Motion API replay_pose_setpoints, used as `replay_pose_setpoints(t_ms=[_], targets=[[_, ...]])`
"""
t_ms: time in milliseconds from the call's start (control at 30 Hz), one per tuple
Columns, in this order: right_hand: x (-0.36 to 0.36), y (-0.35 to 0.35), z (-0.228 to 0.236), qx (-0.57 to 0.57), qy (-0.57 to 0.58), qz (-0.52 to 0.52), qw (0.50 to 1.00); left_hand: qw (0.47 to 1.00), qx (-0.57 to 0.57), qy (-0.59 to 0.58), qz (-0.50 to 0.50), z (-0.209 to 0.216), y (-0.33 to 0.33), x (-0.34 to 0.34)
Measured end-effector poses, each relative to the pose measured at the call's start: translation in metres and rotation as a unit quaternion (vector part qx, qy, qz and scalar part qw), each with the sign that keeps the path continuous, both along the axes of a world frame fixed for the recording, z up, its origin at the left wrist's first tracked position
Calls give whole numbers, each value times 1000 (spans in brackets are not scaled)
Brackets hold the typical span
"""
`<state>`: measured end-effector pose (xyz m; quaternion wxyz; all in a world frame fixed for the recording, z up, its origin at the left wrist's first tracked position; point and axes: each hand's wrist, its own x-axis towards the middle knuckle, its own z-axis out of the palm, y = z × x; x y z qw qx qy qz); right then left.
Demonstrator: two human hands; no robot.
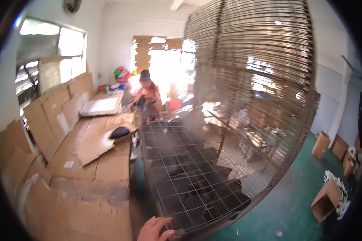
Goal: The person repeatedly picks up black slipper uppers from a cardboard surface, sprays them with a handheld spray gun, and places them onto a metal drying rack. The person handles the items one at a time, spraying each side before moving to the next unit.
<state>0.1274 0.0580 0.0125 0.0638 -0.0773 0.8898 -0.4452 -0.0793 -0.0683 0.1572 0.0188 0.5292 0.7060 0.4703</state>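
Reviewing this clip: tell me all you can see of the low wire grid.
The low wire grid looks metallic: thin crossing wires forming wide rectangles in a dark bar frame. It lies roughly level, stretching away from the camera. Dark pieces show through it; whether any touch it is unclear. The left hand is at its near left corner, contact uncertain.

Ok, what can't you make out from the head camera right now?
All in the head view:
Right hand: out of frame.
Left hand: wrist cut off by the lower edge; its grip on the grid's corner is unclear, hidden by its own fingers.
Co-worker's dark item: too small and blurred.
Beyond the far window: lost in glare.
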Motion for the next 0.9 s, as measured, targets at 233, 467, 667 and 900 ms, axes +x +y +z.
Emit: replay_pose_setpoints(t_ms=[233,467,667,900], targets=[[-46,-22,-5,39,-8,65,997,915,-37,-231,330,-121,-158,50],[-63,-70,5,5,-33,118,992,710,-78,-310,627,-200,-299,165],[-107,-121,-9,19,21,107,994,670,-43,-331,663,-270,-366,183],[-245,-203,-56,150,172,137,964,621,14,-285,730,-352,-403,110]])
